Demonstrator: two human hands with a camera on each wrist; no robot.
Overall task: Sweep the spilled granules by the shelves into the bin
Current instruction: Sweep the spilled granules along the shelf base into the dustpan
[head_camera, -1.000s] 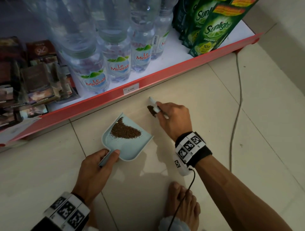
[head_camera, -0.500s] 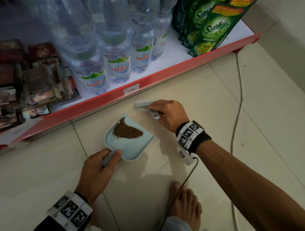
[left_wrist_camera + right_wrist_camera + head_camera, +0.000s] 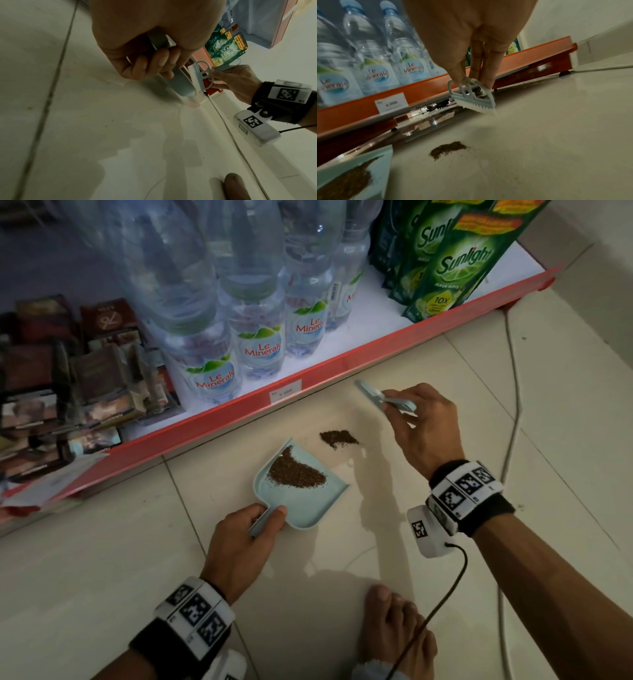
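A pale blue dustpan (image 3: 308, 501) lies on the tiled floor with a brown heap of granules (image 3: 296, 474) in it. My left hand (image 3: 245, 537) grips its handle (image 3: 173, 75) at the near end. A smaller patch of spilled granules (image 3: 338, 437) (image 3: 447, 149) sits on the floor just beyond the pan's open edge. My right hand (image 3: 423, 422) pinches a small pale blue brush (image 3: 371, 397) (image 3: 474, 100) (image 3: 199, 77), lifted above the floor between the patch and the shelf base. No bin is in view.
A red-edged bottom shelf (image 3: 342, 362) runs diagonally behind, holding water bottles (image 3: 260, 337), green Sunlight pouches (image 3: 448, 265) and dark packets (image 3: 85, 378). A price tag (image 3: 391, 103) hangs on its lip. A grey cable (image 3: 513, 419) trails on the right. My bare foot (image 3: 399, 625) is near the front.
My right hand has drawn the brush back to the right and lifted it, uncovering the small patch of granules on the floor. The dustpan and left hand stay in place.
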